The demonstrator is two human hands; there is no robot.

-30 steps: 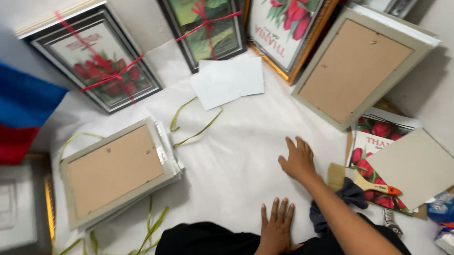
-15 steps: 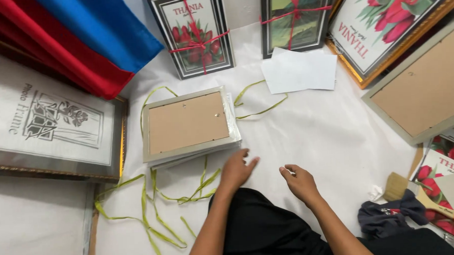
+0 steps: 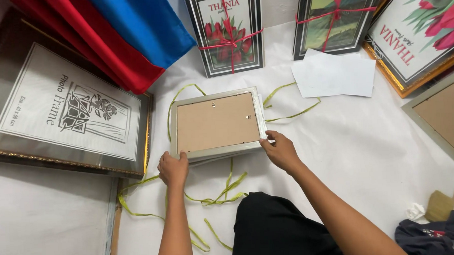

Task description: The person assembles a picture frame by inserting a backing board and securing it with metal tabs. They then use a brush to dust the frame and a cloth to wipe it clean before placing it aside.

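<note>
A silver picture frame (image 3: 217, 123) lies face down on the white sheet (image 3: 338, 138), its brown backing board up. My left hand (image 3: 172, 168) grips its near left corner. At the near right corner my right hand (image 3: 280, 151) holds the frame's edge. Another frame edge shows just underneath it. Green ribbon (image 3: 224, 190) lies in loops around and under the frame, trailing toward my black-clad knee (image 3: 275, 226).
A large wrapped frame (image 3: 65, 113) lies at the left beside red and blue cloth (image 3: 128, 30). Two ribbon-tied tulip pictures (image 3: 229, 32) lean at the back, with a white paper (image 3: 334, 74), a gold-edged tulip picture (image 3: 420, 30) and another face-down frame (image 3: 440, 115) to the right.
My view swung left, bringing the face-down silver frame to the centre. Both hands left the sheet and reached forward, and they now hold the frame's near corners.
</note>
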